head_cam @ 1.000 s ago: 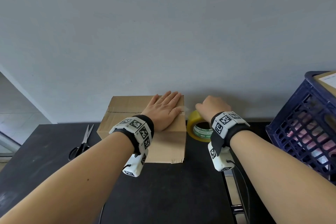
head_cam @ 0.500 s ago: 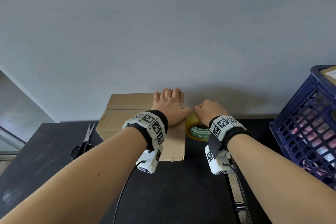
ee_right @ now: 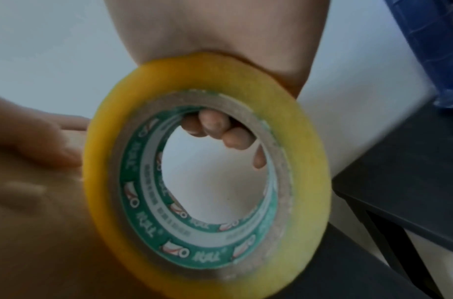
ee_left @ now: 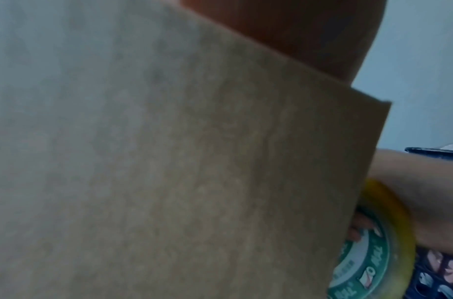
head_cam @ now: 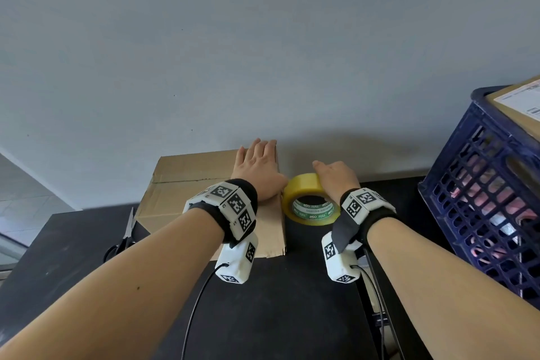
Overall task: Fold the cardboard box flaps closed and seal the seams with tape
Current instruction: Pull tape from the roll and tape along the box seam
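- Since a second ago we have tipped the yellow roll of packing tape with the green-printed core (head_cam: 310,202) up off the black tabletop (head_cam: 277,301); it was lying flat beside the box and now stands tilted on its edge. Our left hand (head_cam: 257,168) has slid toward the far right corner of the box top.
- On that black tabletop, against the grey wall, sits the brown cardboard box (head_cam: 187,184) with its top flaps folded down and their seam running across the lid; we cannot tell whether any tape is on it.
- Along the right edge stands a dark blue plastic lattice crate (head_cam: 479,213) holding pink items.
- Our left hand lies flat on the box lid, fingers straight and pressing down, thumb at the right edge just beside the roll.
- Our right hand (head_cam: 336,181) grips the tape roll from above: the right wrist view shows the fingertips (ee_right: 215,125) curled inside the core and the palm on the outer rim.
- Black-handled scissors (head_cam: 124,238) lie left of the box, partly hidden behind our left forearm.
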{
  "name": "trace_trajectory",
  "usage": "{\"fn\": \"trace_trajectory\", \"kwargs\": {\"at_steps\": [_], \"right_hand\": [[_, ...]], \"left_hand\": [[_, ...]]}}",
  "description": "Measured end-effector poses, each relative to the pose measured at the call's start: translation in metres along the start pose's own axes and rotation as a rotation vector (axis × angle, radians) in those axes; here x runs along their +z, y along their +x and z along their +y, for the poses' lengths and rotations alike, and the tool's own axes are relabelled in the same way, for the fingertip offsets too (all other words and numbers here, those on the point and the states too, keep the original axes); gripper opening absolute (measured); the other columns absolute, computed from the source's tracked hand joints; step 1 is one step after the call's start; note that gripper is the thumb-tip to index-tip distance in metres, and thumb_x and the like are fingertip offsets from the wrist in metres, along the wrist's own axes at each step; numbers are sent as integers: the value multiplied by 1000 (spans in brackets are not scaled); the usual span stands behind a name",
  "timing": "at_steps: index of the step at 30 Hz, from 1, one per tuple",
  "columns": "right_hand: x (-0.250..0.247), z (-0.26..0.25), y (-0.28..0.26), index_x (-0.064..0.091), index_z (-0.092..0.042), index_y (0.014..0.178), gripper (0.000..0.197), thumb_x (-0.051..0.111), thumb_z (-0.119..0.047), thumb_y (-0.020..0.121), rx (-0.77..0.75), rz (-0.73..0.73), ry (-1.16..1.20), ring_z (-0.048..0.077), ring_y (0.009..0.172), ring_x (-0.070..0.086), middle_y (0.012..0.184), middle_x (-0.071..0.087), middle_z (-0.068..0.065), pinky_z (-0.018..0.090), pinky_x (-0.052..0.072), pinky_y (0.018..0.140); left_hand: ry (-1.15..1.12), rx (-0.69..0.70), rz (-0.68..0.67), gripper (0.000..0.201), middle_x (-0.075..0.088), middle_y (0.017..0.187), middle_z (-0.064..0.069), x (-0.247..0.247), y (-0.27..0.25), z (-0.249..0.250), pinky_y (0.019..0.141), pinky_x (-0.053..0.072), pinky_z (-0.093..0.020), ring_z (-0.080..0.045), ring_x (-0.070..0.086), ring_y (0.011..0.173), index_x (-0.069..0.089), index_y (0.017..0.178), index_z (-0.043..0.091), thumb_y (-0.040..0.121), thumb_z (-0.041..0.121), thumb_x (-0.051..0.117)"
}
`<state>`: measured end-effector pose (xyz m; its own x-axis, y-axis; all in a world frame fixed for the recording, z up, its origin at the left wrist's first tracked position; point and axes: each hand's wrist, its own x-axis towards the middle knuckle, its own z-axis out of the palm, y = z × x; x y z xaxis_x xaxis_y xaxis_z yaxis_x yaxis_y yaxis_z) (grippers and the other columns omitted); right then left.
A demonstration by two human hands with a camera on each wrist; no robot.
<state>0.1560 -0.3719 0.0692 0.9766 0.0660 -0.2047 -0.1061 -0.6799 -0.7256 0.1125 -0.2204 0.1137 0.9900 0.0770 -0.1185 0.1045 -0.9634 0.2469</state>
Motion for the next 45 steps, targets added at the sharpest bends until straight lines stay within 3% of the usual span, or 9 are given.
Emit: {"fn": "trace_trajectory", "kwargs": {"at_steps": [8, 13, 20, 24, 28, 30, 33, 38, 45], "right_hand": [[9, -22, -4, 43, -9, 58, 39, 40, -30, 91, -68, 16, -178, 22, 52, 38, 60, 43, 6, 27, 26, 50], [8, -17, 1, 42, -11, 54, 43, 40, -30, 92, -47, 11, -151, 24, 56, 42, 58, 43, 6, 27, 27, 50], [12, -11, 6, 40, -16, 52, 52, 35, -42, 97, -37, 14, -68, 25, 63, 47, 59, 44, 4, 29, 33, 58], [10, -5, 7, 38, -16, 52, 55, 33, -47, 97, 0, -5, -11, 24, 61, 45, 59, 43, 4, 31, 33, 64], [7, -1, 6, 62, -5, 73, 55, 35, -45, 98, 33, -34, 70, 27, 79, 50, 76, 54, 10, 31, 34, 73], [8, -3, 6, 56, -7, 67, 52, 36, -43, 99, 42, -26, 86, 27, 78, 49, 70, 51, 8, 31, 33, 72], [9, -5, 4, 41, -12, 57, 50, 37, -40, 98, 64, -12, 77, 27, 75, 47, 62, 44, 5, 31, 33, 70], [6, -8, 0, 64, -2, 82, 47, 38, -39, 98, 48, -20, 70, 30, 81, 51, 80, 53, 12, 35, 41, 78], [2, -11, -6, 51, -9, 70, 50, 33, -45, 99, 10, -20, 30, 26, 75, 49, 72, 51, 10, 31, 35, 70]], "left_hand": [[-21, -18, 27, 73, 15, 156, -7, 1, -1, -5, 120, -2, -39, -21, -1, 147, 14, 148, 14, 84, 25, 49], [-67, -31, 89, 58, 32, 141, -10, 2, 3, -2, 119, 6, -40, -25, 21, 139, 29, 137, 12, 82, 14, 47], [-99, -36, 128, 51, 36, 137, -11, 5, 9, -2, 119, 3, -37, -26, 26, 137, 33, 134, 9, 84, 9, 45], [-93, -36, 109, 56, 32, 143, -10, 5, 10, -4, 119, 0, -37, -25, 21, 141, 29, 138, 12, 84, 10, 46], [-54, -23, 20, 76, 16, 155, -7, 3, 11, -6, 118, -6, -38, -20, -2, 147, 16, 147, 17, 81, 15, 52], [-54, -16, 16, 74, 14, 156, -6, 3, 12, -6, 118, -7, -39, -19, -5, 147, 15, 148, 17, 83, 14, 51], [-92, -7, 49, 65, 17, 156, -5, 5, 9, -5, 118, -7, -38, -18, -5, 147, 20, 146, 17, 86, 10, 44], [-158, 12, 95, 51, 22, 154, -4, 7, 9, -7, 119, -6, -38, -16, -2, 147, 27, 142, 17, 93, 12, 36], [-321, 13, 52, 48, 25, 155, -4, -6, 7, -12, 118, -4, -36, -16, 5, 147, 28, 146, 18, 99, 23, 37]]}}
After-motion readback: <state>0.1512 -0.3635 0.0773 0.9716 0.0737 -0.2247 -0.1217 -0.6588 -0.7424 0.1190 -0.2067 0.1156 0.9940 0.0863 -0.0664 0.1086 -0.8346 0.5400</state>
